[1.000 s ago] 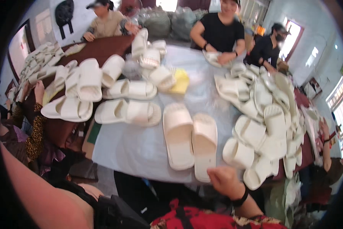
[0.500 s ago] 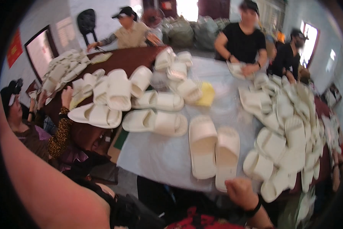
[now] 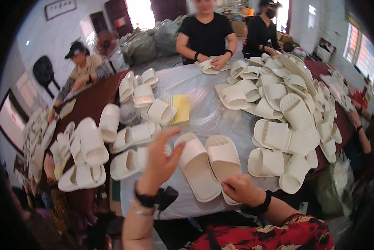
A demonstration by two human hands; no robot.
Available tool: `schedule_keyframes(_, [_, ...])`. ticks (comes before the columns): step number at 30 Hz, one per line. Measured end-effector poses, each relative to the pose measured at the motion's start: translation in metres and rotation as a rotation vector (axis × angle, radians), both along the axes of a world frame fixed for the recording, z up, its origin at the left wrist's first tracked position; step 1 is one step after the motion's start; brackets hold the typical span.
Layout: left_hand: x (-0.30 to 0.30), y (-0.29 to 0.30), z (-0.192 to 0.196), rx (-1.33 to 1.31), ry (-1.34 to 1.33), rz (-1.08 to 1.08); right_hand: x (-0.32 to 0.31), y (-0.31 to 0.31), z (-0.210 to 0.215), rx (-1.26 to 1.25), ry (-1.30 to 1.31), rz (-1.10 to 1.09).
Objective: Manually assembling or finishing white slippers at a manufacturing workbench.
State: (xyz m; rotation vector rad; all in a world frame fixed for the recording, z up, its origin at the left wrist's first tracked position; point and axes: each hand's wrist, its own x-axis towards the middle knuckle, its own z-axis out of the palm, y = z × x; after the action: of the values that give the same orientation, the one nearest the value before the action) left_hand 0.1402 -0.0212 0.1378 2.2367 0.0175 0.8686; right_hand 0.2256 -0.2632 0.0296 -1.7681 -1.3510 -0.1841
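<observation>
A pair of cream slide slippers lies in front of me, the left slipper (image 3: 195,164) and the right slipper (image 3: 222,156) side by side with their heels toward me. My right hand (image 3: 242,189) is closed at the heel of the right slipper; whether anything is between its fingers is hidden. Raised over the table just left of the pair, my left hand (image 3: 160,160) has thumb and fingers apart and holds nothing I can see. It partly covers a cream slipper (image 3: 125,164) lying behind it.
On the right is a big heap of cream slippers (image 3: 274,91). More slippers (image 3: 91,143) stand at the left, near yellow paper (image 3: 180,109). Clear plastic sheeting (image 3: 170,81) covers the table. Across it, a person in black (image 3: 205,35) handles a slipper (image 3: 207,66). Other people sit or stand around.
My left arm has come in from the far left, bringing the hand over the table beside the pair. My right hand stays by the slipper's heel. The view has turned to the right.
</observation>
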Motion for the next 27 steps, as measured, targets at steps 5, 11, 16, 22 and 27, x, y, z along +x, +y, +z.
schedule_keyframes(5, [0.034,0.052,-0.147,0.052,0.302,0.08,-0.007,-0.004,0.017,0.005,0.028,0.083])
schedule_keyframes(11, [0.031,0.039,-0.124,-0.084,0.612,0.111,-0.005,-0.006,-0.015,-0.255,-0.022,-0.031])
schedule_keyframes(16, [0.007,0.041,-0.128,-0.221,0.762,0.016,-0.004,0.031,-0.03,-0.224,-0.048,0.023])
schedule_keyframes(22, [0.007,0.036,-0.122,-0.177,0.868,-0.066,-0.009,0.049,-0.063,-0.35,0.007,-0.03])
schedule_keyframes(27, [0.002,0.04,-0.141,-0.908,1.012,-0.318,0.004,0.027,-0.009,-0.028,0.1,-0.092])
